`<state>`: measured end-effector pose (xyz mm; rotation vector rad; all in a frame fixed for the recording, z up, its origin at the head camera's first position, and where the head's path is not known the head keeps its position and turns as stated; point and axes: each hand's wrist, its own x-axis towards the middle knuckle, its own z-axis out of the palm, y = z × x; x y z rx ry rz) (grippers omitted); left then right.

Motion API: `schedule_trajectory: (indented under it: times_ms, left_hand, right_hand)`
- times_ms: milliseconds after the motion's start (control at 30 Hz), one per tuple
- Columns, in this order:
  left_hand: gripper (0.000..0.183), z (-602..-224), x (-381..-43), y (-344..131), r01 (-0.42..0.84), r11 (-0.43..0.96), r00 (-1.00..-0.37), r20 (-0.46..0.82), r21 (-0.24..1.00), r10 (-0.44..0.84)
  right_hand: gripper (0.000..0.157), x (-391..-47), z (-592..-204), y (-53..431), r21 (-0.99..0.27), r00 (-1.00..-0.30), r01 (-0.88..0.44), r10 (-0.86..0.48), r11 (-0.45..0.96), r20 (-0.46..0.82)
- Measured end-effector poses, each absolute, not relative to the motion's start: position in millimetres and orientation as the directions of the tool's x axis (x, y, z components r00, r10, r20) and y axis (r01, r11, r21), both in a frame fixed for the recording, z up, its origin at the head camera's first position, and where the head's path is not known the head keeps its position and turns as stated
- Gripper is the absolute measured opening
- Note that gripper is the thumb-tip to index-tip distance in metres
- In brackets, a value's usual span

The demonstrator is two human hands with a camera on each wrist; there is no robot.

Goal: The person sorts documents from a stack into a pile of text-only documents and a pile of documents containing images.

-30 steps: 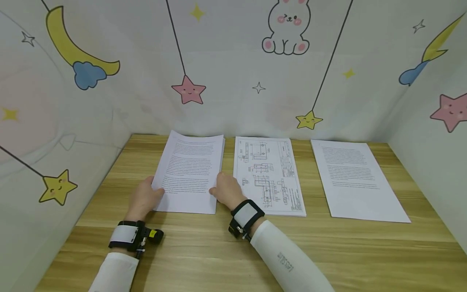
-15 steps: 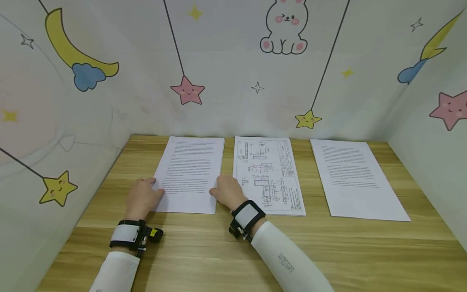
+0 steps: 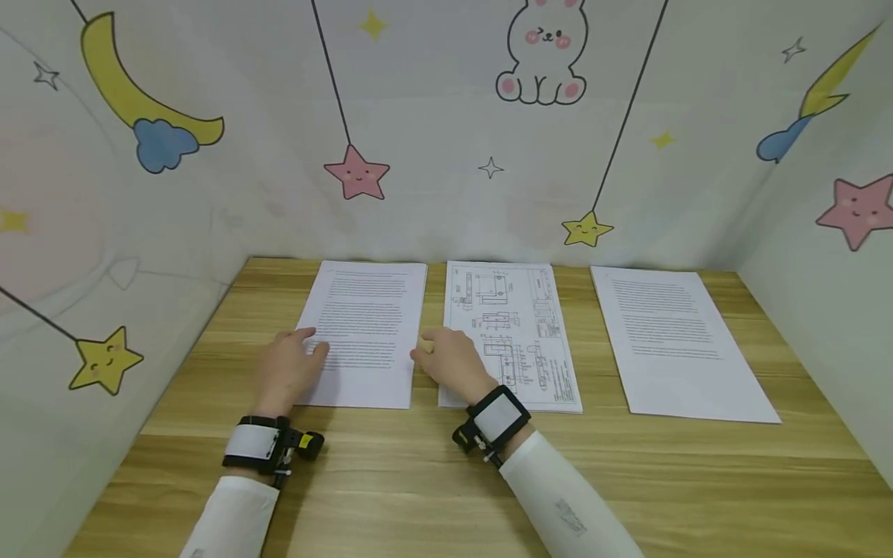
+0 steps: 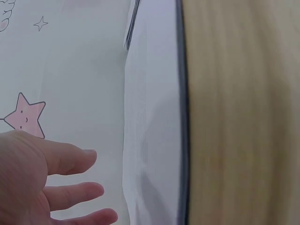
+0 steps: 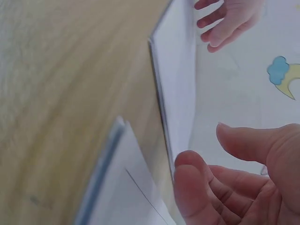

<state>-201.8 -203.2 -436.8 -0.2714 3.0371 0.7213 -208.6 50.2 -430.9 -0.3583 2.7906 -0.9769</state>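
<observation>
A stack of printed text pages lies flat at the left of the table. My left hand hovers at its left edge, thumb and fingers apart and holding nothing; in the left wrist view the fingers are extended clear of the paper. Over the gap between this stack and a stack of technical drawings is my right hand, partly covering the drawings' left edge. Its fingers are loosely bent, with nothing between them and the thumb in the right wrist view.
Another set of text pages lies slightly turned at the right of the wooden table. A white cloth backdrop with cartoon prints rises behind the table's back edge and along both sides.
The text stack's far edge, raised one second ago, dropped flat by half a second ago. Since then both hands have let go of its sides; the right hand has drawn away rightward, the left lifted slightly.
</observation>
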Motion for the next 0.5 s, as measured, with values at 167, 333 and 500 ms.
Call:
schedule_trajectory:
  times_ms: [167, 333, 500]
  left_hand:
    - [0.049, -430.6, -206.5, -190.8, -0.081, 0.856, -0.993, 0.028, 0.511, -0.111]
    - [0.046, -423.3, -210.1, -175.3, 0.013, 0.81, -0.994, 0.094, 0.586, -0.052]
    - [0.043, -416.0, -215.2, -155.2, 0.096, 0.759, -0.986, 0.167, 0.644, -0.017]
  right_hand:
    - [0.044, -206.8, -416.5, 65.4, -0.619, -0.97, -0.172, -0.24, 0.767, -0.027]
    - [0.044, -206.4, -405.5, 81.9, -0.594, -0.982, -0.15, -0.191, 0.79, -0.007]
    - [0.044, -204.0, -394.4, 104.2, -0.59, -0.989, -0.136, -0.149, 0.796, 0.028]
